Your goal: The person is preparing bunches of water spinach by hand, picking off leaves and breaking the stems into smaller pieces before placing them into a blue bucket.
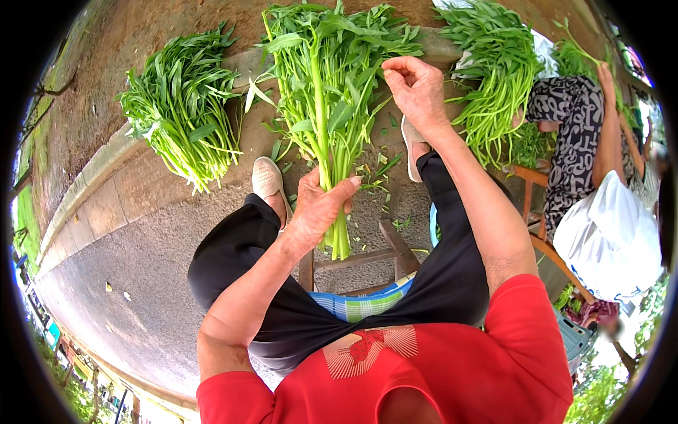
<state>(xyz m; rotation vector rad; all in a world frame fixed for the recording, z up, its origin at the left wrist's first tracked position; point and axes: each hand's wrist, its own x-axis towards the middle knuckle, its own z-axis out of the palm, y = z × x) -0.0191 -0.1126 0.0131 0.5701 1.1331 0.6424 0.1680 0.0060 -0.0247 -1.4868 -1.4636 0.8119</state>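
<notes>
My left hand grips the lower stalks of an upright bunch of long-leafed greens, whose pale stem ends hang just below my fist. My right hand is raised at the bunch's upper right edge, thumb and fingertips pinched together; what is between them, if anything, is too small to make out. Bits of cut leaf and stem are scattered on the ground between my feet.
Piles of greens lie at left and right along a concrete kerb. At right, a co-worker in patterned trousers holds greens, near a white plastic bag and wooden chair. I sit on a low wooden seat.
</notes>
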